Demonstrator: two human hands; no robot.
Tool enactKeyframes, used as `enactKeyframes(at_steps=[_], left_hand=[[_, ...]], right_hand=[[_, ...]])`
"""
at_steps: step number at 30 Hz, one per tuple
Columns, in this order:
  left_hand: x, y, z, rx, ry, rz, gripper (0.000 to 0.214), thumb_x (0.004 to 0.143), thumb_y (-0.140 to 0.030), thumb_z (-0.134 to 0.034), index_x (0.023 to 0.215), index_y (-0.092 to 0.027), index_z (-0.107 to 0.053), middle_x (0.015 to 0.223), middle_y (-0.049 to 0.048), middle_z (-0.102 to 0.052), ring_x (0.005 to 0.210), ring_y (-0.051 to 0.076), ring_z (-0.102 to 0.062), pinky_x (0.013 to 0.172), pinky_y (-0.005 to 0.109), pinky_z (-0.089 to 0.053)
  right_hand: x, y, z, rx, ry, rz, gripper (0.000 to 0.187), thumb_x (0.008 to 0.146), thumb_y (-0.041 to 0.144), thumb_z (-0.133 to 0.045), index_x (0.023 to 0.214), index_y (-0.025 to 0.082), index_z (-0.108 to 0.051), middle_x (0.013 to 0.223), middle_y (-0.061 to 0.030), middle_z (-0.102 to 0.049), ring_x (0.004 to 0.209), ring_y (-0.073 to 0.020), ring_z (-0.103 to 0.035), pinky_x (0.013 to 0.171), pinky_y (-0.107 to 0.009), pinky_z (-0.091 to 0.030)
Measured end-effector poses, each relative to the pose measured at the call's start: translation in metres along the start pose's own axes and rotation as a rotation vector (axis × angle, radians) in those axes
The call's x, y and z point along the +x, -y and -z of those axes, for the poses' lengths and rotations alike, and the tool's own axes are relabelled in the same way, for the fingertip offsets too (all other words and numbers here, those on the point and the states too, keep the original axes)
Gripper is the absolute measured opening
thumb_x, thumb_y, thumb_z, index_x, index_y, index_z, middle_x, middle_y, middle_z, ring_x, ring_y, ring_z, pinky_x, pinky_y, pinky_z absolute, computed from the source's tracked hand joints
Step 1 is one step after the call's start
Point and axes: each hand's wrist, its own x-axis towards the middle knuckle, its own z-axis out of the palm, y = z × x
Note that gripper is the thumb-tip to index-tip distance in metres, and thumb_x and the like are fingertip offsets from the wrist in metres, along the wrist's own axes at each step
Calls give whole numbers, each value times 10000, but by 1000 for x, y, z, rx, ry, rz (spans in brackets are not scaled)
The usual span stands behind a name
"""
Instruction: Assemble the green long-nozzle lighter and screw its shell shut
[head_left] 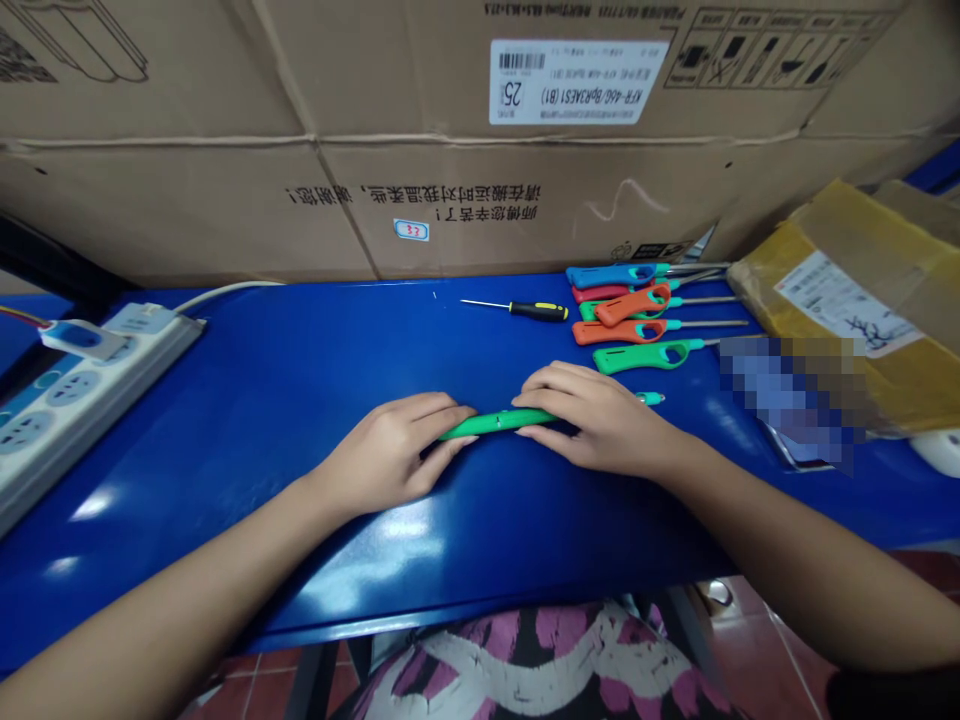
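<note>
I judge step as two-handed handling. Left hand (394, 445) and right hand (604, 415) pinch green lighter handle (496, 421) from opposite sides — over blue table (300, 370), screwdriver (538, 311) lying beyond. Next move, I judge, calls for firm, steady hold.

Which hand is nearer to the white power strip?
Left. The left hand is to the right of the power strip, across the blue table; the right hand is farther right, beyond the left one.
</note>
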Motion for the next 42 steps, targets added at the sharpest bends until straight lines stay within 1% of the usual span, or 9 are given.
enactKeyframes(at_steps=[9, 16, 23, 27, 30, 33, 37, 39, 42], left_hand=[[-1, 5, 1, 116, -23, 25, 317, 992, -267, -566, 1266, -120, -627, 1090, 117, -695, 978, 221, -689, 864, 347, -583], [-1, 2, -5, 156, -99, -50, 225, 986, -233, -590, 1164, -122, -672, 1028, 95, -730, 898, 194, -700, 798, 310, -583], [-1, -4, -4, 167, -129, -41, 207, 977, -210, -569, 1103, -98, -689, 930, 90, -722, 769, 181, -678, 675, 290, -549], [0, -5, -3, 129, -130, -2, 226, 987, -231, -555, 1112, -109, -697, 957, 90, -731, 791, 180, -690, 695, 285, -550], [2, -5, -3, -34, -140, 154, 245, 991, -293, -562, 1081, -129, -722, 957, 84, -745, 783, 171, -693, 692, 268, -555], [6, -6, -4, -437, -127, 445, 302, 998, -369, -554, 1089, -143, -731, 811, 49, -748, 549, 120, -623, 485, 222, -503], [11, -9, -7, -941, -19, 652, 372, 1026, -366, -499, 1242, -112, -664, 727, 53, -741, 403, 98, -542, 375, 216, -468], [11, -11, -7, -906, -47, 601, 363, 1021, -363, -519, 1251, -122, -663, 765, 64, -751, 496, 127, -634, 451, 238, -550], [8, -12, -6, -520, -192, 328, 273, 939, -313, -675, 1165, -167, -720, 974, 85, -768, 784, 177, -740, 703, 293, -638]], right_hand=[[-4, -8, 6, -32, -49, -76, 183, 960, 316, -634, 1022, 154, -695, 902, -73, -676, 827, -200, -626, 712, -327, -496], [-3, -2, 0, -55, -8, -20, 247, 970, 367, -621, 1092, 168, -702, 988, -64, -718, 897, -202, -639, 810, -339, -498], [-2, 4, -3, -71, -5, -56, 198, 984, 299, -580, 946, 133, -681, 846, -68, -663, 787, -202, -582, 706, -337, -436], [-1, 2, -2, -27, 6, -87, 180, 982, 321, -598, 985, 163, -685, 880, -50, -689, 825, -194, -608, 770, -340, -442], [0, 0, 1, -56, 19, -100, 260, 988, 370, -592, 1155, 185, -667, 1053, -74, -715, 967, -213, -637, 855, -363, -455], [0, 0, 3, -147, 55, -12, 505, 967, 464, -603, 1383, 181, -557, 1258, -123, -674, 1090, -251, -616, 909, -403, -466], [1, 3, 2, -236, 24, 111, 363, 1021, 370, -522, 1316, 189, -631, 1215, -108, -706, 1001, -236, -644, 836, -380, -498], [0, 2, 1, -236, -13, 123, 308, 1030, 300, -501, 1250, 171, -673, 1146, -100, -731, 953, -220, -665, 789, -353, -516], [-1, 1, 1, -175, -73, 87, 280, 1021, 264, -518, 1219, 160, -687, 1112, -89, -743, 952, -191, -694, 790, -316, -545]])
